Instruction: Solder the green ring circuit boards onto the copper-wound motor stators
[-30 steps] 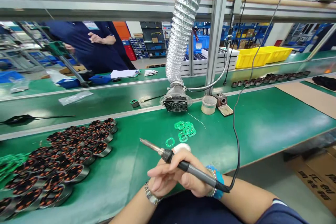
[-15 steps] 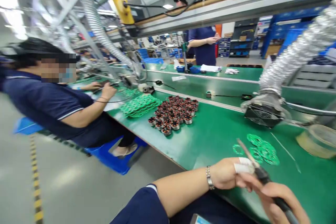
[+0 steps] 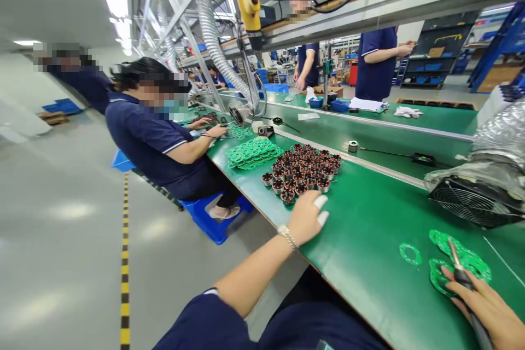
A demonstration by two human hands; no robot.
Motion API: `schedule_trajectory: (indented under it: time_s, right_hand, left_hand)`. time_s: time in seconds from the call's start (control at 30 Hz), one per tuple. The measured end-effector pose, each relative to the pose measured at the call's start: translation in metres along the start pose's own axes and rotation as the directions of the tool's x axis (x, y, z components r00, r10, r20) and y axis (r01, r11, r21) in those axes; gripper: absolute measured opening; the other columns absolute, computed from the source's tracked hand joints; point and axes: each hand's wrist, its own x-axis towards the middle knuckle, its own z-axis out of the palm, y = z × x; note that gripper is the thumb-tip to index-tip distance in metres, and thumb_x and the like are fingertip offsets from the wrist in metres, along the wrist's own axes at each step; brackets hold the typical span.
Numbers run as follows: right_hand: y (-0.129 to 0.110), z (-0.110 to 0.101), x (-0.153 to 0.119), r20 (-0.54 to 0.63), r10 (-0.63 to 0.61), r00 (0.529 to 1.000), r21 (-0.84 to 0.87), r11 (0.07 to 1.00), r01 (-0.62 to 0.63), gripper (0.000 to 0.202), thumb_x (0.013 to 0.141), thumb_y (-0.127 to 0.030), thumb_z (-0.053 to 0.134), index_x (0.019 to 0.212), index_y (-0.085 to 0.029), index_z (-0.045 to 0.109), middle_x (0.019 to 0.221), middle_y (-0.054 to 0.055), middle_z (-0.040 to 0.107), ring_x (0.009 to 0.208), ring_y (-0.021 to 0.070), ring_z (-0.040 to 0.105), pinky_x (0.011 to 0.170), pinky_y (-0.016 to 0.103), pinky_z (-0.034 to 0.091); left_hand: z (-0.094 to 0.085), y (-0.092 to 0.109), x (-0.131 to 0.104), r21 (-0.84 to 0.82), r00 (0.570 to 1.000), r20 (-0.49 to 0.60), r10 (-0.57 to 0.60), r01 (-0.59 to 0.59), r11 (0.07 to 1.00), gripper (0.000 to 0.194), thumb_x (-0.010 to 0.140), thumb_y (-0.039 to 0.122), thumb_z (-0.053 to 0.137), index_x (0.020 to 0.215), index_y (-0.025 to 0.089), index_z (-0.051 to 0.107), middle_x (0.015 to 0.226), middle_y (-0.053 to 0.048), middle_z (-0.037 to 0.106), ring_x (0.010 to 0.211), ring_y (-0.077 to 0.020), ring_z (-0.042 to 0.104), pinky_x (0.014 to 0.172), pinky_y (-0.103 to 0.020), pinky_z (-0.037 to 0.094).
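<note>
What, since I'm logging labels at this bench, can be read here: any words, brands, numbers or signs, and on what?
No text can be read.
Soldering iron: no legible marking.
Green ring boards: any print is too small.
White papers across the bench: too small to read.
Card at the bottom edge: cut off, unreadable.
Yellow-and-black floor tape: stripes, no words visible.

The left hand (image 3: 305,221) wears two white finger coverings (image 3: 323,219) and a silvery wristband (image 3: 287,236). The navy short sleeve (image 3: 205,320) has white edging (image 3: 211,291).
</note>
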Motion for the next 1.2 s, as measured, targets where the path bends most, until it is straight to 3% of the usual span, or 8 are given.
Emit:
schedule_trajectory:
  time_s: [0.1,0.33,0.47,0.57,0.67,0.87,1.07,1.2]
  right_hand:
    - [0.001,-0.011,-0.005,0.123,-0.147,0.982,-0.074,0.985,0.157,0.030,0.082,-0.034,0.048,0.109,-0.028,0.061,0.122,0.007,0.060,0.108,0.0321,0.058,0.080,0.047,0.053]
    - [-0.037,-0.029,0.008,0.092,0.051,0.994,-0.063,0.997,-0.045,0.032,0.087,-0.027,0.044,0.117,-0.019,0.052,0.124,0.010,0.057,0.113,0.0263,0.055,0.094,0.044,0.048]
    - [-0.050,-0.034,0.014,0.104,0.075,0.992,-0.035,0.997,-0.071,0.029,0.089,-0.019,0.041,0.116,-0.023,0.051,0.120,0.008,0.061,0.113,0.0229,0.055,0.105,0.050,0.035]
    - [-0.061,-0.043,0.017,0.083,0.072,0.994,-0.011,0.997,-0.071,0.034,0.088,-0.012,0.037,0.119,-0.022,0.049,0.122,0.009,0.059,0.117,0.0214,0.053,0.107,0.052,0.031]
    - [-0.088,-0.046,0.019,0.057,0.032,0.998,0.027,0.999,-0.033,0.036,0.087,-0.009,0.038,0.118,-0.022,0.050,0.123,0.009,0.058,0.119,0.0206,0.050,0.106,0.049,0.034]
    - [-0.151,-0.034,0.020,0.176,0.086,0.981,0.134,0.985,-0.110,0.028,0.085,-0.014,0.049,0.112,-0.022,0.053,0.121,0.012,0.059,0.115,0.0217,0.054,0.094,0.040,0.048]
    - [-0.160,-0.034,0.015,0.105,0.229,0.968,0.241,0.938,-0.248,0.038,0.081,-0.015,0.055,0.117,-0.021,0.047,0.126,0.013,0.055,0.117,0.0217,0.053,0.097,0.039,0.046]
    - [-0.159,-0.032,0.018,0.135,0.200,0.970,0.267,0.936,-0.230,0.035,0.083,-0.010,0.048,0.116,-0.020,0.046,0.128,0.013,0.052,0.123,0.0206,0.046,0.101,0.041,0.042]
  left_hand:
    - [-0.007,-0.031,-0.002,0.038,0.992,-0.067,-0.109,0.111,0.993,0.037,0.076,0.023,0.057,0.112,0.016,0.052,0.116,-0.013,0.053,0.111,-0.0278,0.048,0.095,-0.048,0.039]
    - [-0.005,-0.062,0.008,0.218,0.989,-0.039,-0.142,0.147,0.965,0.026,0.076,0.026,0.057,0.099,0.014,0.060,0.119,-0.016,0.053,0.120,-0.0345,0.040,0.098,-0.051,0.034]
    - [0.002,-0.069,0.016,0.219,0.992,-0.022,-0.122,0.124,0.968,0.017,0.078,0.026,0.054,0.088,0.015,0.064,0.115,-0.014,0.056,0.122,-0.0361,0.038,0.097,-0.054,0.034]
    - [0.008,-0.053,0.009,0.095,1.000,0.002,-0.014,0.014,0.995,0.014,0.077,0.025,0.057,0.087,0.017,0.064,0.118,-0.012,0.055,0.124,-0.0341,0.037,0.102,-0.054,0.031]
    - [0.009,-0.013,-0.010,-0.132,0.980,0.136,0.149,-0.131,0.983,0.015,0.081,0.026,0.054,0.091,0.021,0.064,0.119,-0.009,0.056,0.121,-0.0280,0.043,0.102,-0.049,0.035]
    - [0.009,0.058,-0.033,-0.539,0.794,0.329,0.511,-0.286,0.792,0.025,0.086,0.017,0.047,0.106,0.026,0.060,0.135,-0.005,0.047,0.126,-0.0219,0.040,0.105,-0.047,0.034]
    - [0.016,0.065,-0.049,-0.577,0.881,0.350,0.319,-0.066,0.814,0.063,0.077,0.026,0.061,0.133,0.021,0.031,0.135,-0.014,0.041,0.124,-0.0264,0.042,0.103,-0.047,0.037]
    - [0.024,0.079,-0.055,-0.515,0.919,0.353,0.175,0.035,0.857,0.073,0.064,0.042,0.072,0.123,0.018,0.038,0.118,-0.014,0.051,0.109,-0.0292,0.052,0.094,-0.048,0.043]
